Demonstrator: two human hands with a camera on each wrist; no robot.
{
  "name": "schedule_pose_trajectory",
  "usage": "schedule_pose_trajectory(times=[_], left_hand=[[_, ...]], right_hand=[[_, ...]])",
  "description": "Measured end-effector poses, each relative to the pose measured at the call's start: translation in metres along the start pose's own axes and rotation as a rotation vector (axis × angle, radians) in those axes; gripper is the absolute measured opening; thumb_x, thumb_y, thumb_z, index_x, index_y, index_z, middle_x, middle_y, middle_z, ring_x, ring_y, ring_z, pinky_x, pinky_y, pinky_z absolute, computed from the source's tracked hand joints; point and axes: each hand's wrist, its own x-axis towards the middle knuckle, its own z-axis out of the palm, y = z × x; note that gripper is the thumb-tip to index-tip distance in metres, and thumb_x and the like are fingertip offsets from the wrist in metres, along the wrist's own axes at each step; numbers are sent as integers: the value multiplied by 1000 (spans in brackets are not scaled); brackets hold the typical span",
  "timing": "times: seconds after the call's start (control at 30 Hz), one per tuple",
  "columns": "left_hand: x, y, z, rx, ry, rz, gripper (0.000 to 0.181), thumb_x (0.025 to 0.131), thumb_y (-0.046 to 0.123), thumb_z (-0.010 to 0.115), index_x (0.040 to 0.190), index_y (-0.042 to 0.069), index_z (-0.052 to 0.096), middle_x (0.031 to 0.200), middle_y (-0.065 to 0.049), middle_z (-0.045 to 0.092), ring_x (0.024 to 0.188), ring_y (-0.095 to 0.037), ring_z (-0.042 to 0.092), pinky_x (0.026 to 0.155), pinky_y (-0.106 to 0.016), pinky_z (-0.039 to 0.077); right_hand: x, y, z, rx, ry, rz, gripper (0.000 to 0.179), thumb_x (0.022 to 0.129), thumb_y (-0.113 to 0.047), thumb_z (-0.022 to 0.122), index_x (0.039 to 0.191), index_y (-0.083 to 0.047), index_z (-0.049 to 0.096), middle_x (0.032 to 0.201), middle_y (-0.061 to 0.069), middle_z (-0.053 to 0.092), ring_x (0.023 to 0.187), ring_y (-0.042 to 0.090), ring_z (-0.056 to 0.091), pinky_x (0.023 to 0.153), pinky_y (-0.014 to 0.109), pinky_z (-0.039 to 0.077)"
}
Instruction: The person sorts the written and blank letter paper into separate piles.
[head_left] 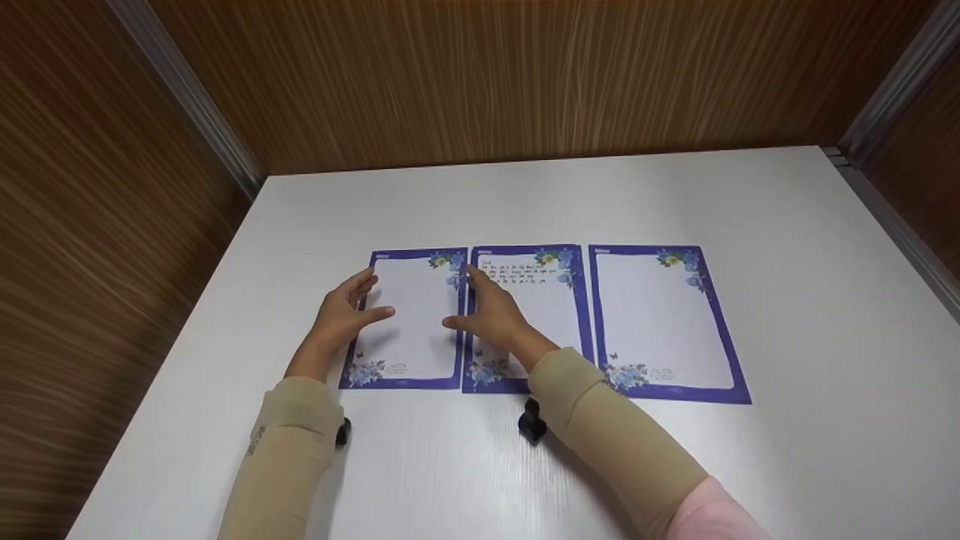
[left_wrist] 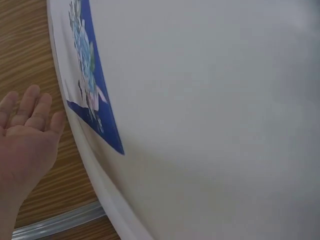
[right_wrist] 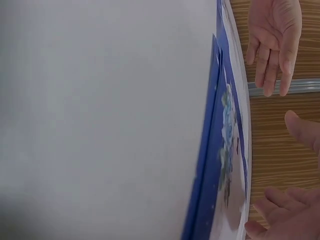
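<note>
Three purple-bordered sheets of letter paper with blue flowers in their corners lie in a row in the head view. The left sheet (head_left: 416, 330) has a blank middle, and so does the right sheet (head_left: 664, 322). Lines of handwriting run across the top of the middle sheet (head_left: 551, 322). Over the left sheet's left edge is my left hand (head_left: 339, 319), thumb spread inward from loose fingers. My right hand (head_left: 495, 311) overlaps the seam between the left and middle sheets, its thumb pointing left. Neither hand holds anything; in the right wrist view the palms face each other.
The sheets lie on a white table (head_left: 420, 472). Brown wood-grain panels (head_left: 525, 82) with metal corner strips (head_left: 187, 90) stand behind and beside it. A small black object (head_left: 532, 424) shows beside the right sleeve, another dark one (head_left: 343, 432) by the left sleeve.
</note>
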Motion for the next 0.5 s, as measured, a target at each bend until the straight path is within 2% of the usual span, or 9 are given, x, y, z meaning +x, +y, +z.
schedule_pose_trajectory(times=[0.13,0.3,0.5], left_hand=[[-3,-4,-5,45,-18,-21,90,80,20,79,152,16,25,152,-3,31,141,-21,21,115,-41,16],[-5,-9,-10,99,-64,-15,95,78,22,80,152,15,22,154,-3,27,142,-22,17,115,-42,13],[-7,-13,-15,103,-118,-7,96,77,19,81,152,10,22,154,-5,27,142,-23,17,115,-37,14]], right_hand=[[1,-1,2,-21,-40,3,105,74,-34,83,154,-18,16,153,4,30,139,25,27,113,38,23],[0,-2,4,-42,-83,4,109,72,-34,84,154,-22,14,155,3,23,141,25,22,113,39,21],[1,-3,5,-125,-123,-46,108,72,-35,84,154,-14,15,154,6,26,140,24,25,113,35,22]])
